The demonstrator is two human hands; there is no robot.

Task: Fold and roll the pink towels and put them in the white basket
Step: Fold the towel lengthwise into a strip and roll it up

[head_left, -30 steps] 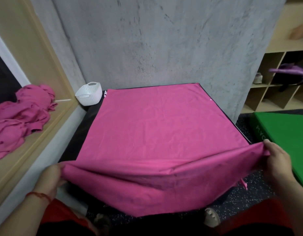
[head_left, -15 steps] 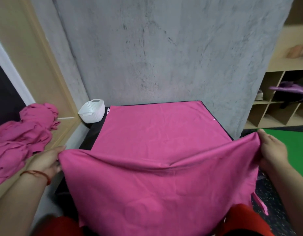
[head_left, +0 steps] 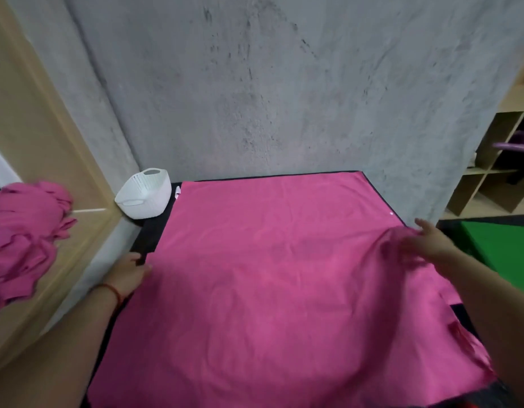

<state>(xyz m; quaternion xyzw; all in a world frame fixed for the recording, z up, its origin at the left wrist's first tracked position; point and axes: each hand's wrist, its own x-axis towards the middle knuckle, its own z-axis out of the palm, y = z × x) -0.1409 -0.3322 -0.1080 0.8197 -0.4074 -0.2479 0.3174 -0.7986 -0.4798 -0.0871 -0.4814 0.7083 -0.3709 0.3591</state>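
Note:
A large pink towel [head_left: 269, 275] lies on the black table [head_left: 150, 241], its near half folded forward over the far half. My left hand [head_left: 126, 275] is at the fold's left corner and pinches the towel edge against the table. My right hand [head_left: 430, 242] is blurred at the right corner, its fingers spread and straight on bunched cloth. The white basket [head_left: 145, 195] stands upright at the table's far left corner, apart from the towel. More pink towels [head_left: 22, 240] lie heaped on the wooden ledge to the left.
A grey concrete wall [head_left: 284, 98] rises right behind the table. The wooden ledge [head_left: 63, 260] runs along the left side. A green mat [head_left: 502, 245] lies to the right, with wooden cubby shelves [head_left: 490, 178] behind it.
Both hands carried the towel's near edge up and forward and laid it down across the middle. The right hand's fingers have straightened out over the right corner.

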